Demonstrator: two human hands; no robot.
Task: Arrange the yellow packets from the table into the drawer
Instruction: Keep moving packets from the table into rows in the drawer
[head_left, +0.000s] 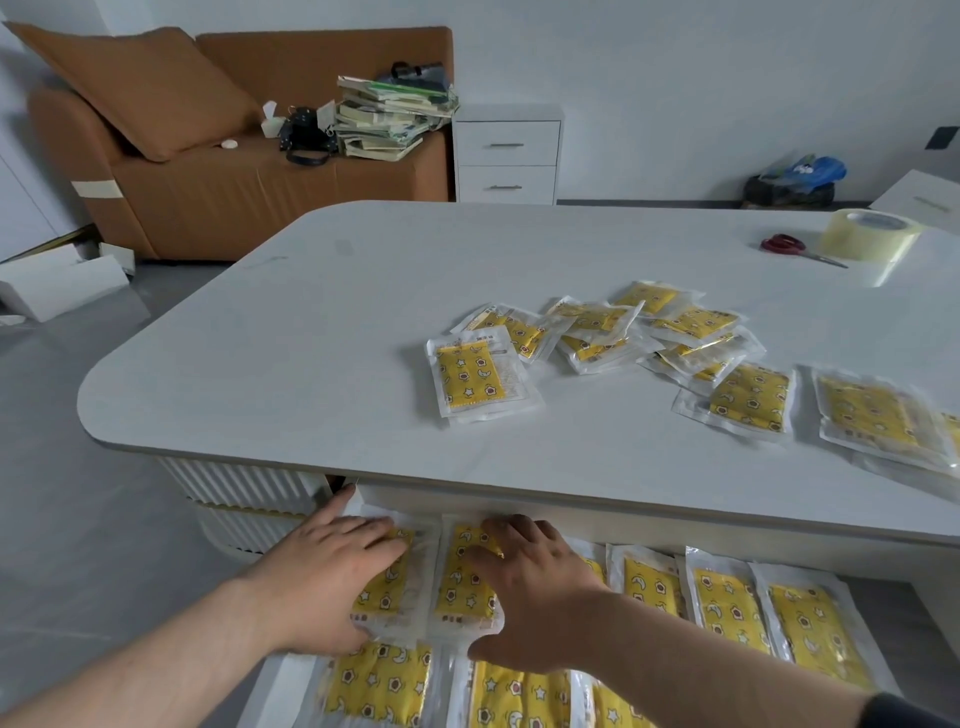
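Yellow packets (467, 582) lie in rows in the open drawer (275, 680) below the surface (311, 332). Left hand (332, 577) and right hand (540, 592) each press flat, fingers spread, on one far-row packet; neither grip encloses anything. More packets (649, 343) lie scattered on the surface's right.

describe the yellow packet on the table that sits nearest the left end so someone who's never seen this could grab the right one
Start at the white table and find the loose scatter of yellow packets on its right half. The one you want is the packet at the scatter's left edge, toward the near side. Unlike the jumbled ones behind it, it lies flat and fully face up, showing its star and moon print.
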